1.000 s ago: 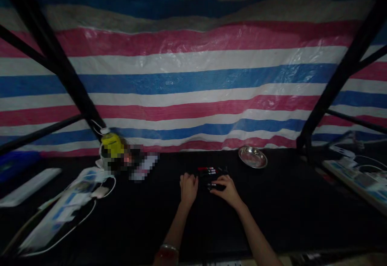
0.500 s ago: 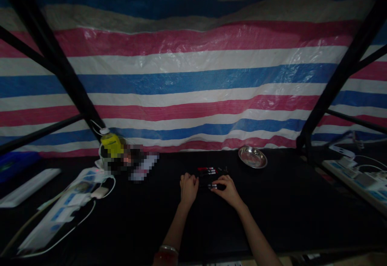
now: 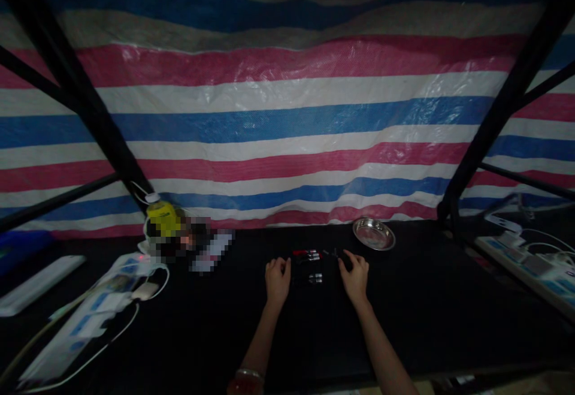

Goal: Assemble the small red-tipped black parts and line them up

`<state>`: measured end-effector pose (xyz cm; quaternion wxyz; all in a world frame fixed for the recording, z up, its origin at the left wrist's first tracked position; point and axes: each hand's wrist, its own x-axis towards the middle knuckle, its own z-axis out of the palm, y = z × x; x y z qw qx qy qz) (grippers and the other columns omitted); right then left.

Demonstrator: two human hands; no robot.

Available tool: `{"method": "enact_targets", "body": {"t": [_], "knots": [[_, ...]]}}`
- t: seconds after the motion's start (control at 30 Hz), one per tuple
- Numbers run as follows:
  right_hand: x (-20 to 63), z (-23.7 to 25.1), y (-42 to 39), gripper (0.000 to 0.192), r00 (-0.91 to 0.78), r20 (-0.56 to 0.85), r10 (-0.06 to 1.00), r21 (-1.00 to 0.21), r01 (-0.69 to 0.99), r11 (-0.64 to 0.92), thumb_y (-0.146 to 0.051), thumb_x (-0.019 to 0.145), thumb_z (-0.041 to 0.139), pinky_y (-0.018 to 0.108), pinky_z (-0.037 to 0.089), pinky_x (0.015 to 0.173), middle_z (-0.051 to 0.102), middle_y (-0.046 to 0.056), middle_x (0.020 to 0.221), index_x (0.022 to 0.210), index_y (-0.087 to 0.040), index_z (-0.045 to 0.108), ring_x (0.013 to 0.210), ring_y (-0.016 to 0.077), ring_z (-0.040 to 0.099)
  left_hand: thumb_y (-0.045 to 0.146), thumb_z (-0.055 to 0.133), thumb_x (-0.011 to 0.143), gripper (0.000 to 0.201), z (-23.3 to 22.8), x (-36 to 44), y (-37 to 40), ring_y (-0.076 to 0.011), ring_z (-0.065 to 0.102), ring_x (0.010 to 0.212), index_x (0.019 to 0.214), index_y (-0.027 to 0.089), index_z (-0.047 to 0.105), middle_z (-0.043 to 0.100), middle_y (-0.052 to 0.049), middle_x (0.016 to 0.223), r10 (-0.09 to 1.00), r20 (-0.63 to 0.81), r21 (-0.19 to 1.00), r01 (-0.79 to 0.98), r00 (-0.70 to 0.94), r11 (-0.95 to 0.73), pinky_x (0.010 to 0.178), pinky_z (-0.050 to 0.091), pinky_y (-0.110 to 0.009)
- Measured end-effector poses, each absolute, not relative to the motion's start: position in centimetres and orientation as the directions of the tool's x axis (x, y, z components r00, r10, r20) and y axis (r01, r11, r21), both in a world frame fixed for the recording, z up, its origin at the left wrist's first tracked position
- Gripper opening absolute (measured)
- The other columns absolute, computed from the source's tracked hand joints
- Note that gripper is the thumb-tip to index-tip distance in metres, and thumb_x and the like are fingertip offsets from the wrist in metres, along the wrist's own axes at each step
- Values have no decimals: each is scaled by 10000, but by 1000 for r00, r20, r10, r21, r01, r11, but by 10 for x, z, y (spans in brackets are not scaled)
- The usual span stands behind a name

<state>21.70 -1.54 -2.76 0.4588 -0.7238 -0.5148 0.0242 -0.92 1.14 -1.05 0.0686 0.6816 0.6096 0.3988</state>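
My left hand (image 3: pixel 277 280) rests on the black table just left of the small items, its thumb set apart from loosely bent fingers and nothing visible in it. On the other side, my right hand (image 3: pixel 355 275) lies with fingers apart, holding nothing. Between the hands is a small dark item with a shiny silver end (image 3: pixel 315 278), too dim to name. Behind it lie a red piece with a silver part (image 3: pixel 305 253) and a black-and-silver piece (image 3: pixel 309 258) side by side. Some tiny dark bits (image 3: pixel 331 253) sit near my right fingertips.
A round steel dish (image 3: pixel 374 234) stands at the back right. Power strips with plugs and cables lie at the left (image 3: pixel 96 317) and far right (image 3: pixel 534 263). A yellow bottle (image 3: pixel 164 216) stands by the left frame post. Striped sheeting (image 3: pixel 287 125) hangs behind the table (image 3: pixel 202 323).
My right hand has let go of the silver-ended item and moved right and slightly back, its fingers opening. The item stays on the table. My left hand has barely moved.
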Motion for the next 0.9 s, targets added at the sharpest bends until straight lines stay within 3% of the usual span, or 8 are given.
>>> {"method": "enact_targets", "body": {"t": [0.1, 0.2, 0.47, 0.67, 0.9], "knots": [[214, -29, -15, 405, 374, 431, 821, -594, 802, -54, -379, 809, 484, 379, 385, 845, 517, 138, 1130, 1156, -208, 605, 1015, 276, 464, 372, 369, 873, 332, -11, -9, 11, -183, 488, 662, 607, 209, 481, 512, -24, 644, 892, 449, 575, 781, -50, -245, 641, 383, -301], [211, -30, -15, 354, 324, 412, 851, -556, 830, -47, -343, 827, 460, 378, 384, 849, 516, 127, 1157, 1111, -225, 635, 1037, 275, 462, 346, 368, 871, 316, -11, -9, 11, -184, 487, 667, 616, 205, 490, 517, -28, 653, 899, 435, 560, 795, -44, -232, 649, 386, -303], [214, -34, -14, 231, 325, 461, 826, -682, 725, 95, -310, 806, 508, 368, 443, 785, 581, 105, 896, 840, -207, 711, 867, 246, 535, 340, 365, 878, 323, -3, -8, 7, -179, 509, 689, 622, 205, 508, 530, -26, 675, 908, 417, 558, 798, -32, -228, 665, 403, -304], [212, -33, -14, 228, 318, 461, 828, -767, 612, 192, -293, 812, 497, 368, 473, 744, 610, 92, 815, 797, -191, 700, 791, 232, 575, 332, 354, 892, 314, 6, -4, 1, -178, 510, 714, 659, 206, 524, 543, -31, 713, 891, 454, 554, 791, -25, -260, 678, 417, -308], [209, -30, -15, 212, 312, 452, 835, -781, 590, 203, -294, 810, 506, 362, 481, 745, 622, 87, 798, 784, -187, 688, 784, 227, 590, 283, 363, 902, 224, 16, 5, -11, -191, 517, 837, 843, 197, 561, 590, -44, 860, 848, 520, 455, 807, 103, -377, 771, 414, -333]]}}
